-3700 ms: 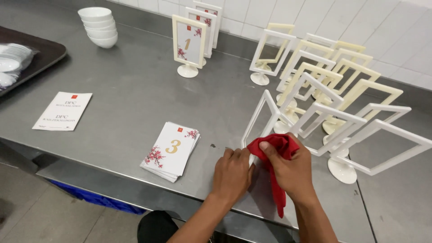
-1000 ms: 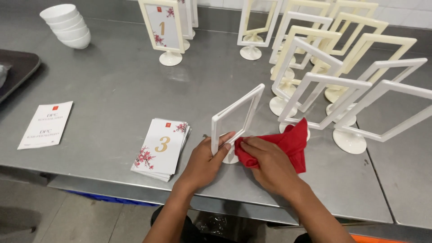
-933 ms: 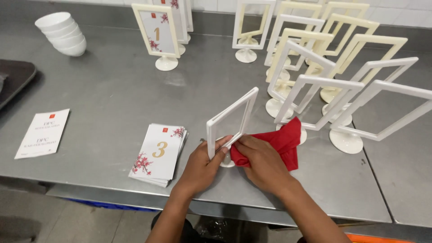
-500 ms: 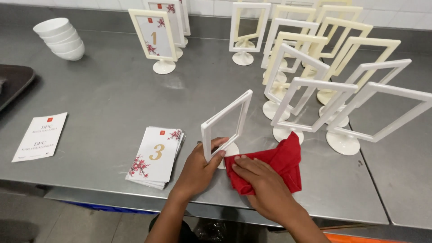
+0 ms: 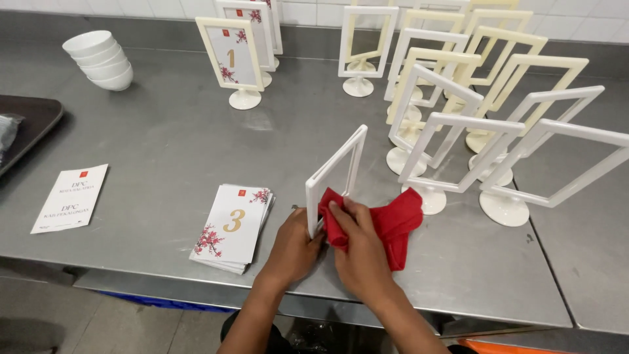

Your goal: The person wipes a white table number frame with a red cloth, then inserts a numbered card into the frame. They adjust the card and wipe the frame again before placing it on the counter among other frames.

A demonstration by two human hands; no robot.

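Observation:
An empty white sign frame (image 5: 337, 174) stands upright near the front edge of the steel counter (image 5: 151, 144). My left hand (image 5: 295, 246) grips its lower edge and base. My right hand (image 5: 359, 246) presses a red cloth (image 5: 393, 223) against the lower part of the frame, fingers flat on the cloth. A stack of numbered cards with red blossom prints (image 5: 232, 226) lies just left of my left hand.
Several empty white and cream frames (image 5: 458, 111) crowd the right and back of the counter. A frame holding a numbered card (image 5: 230, 59) stands at the back. Stacked white bowls (image 5: 98, 59) sit far left, a dark tray (image 5: 26, 128) at the left edge, a printed card (image 5: 71, 196) nearby.
The cloth has moved from the counter beside the frame up onto the frame's lower edge. My left hand keeps holding the frame. The view has shifted slightly.

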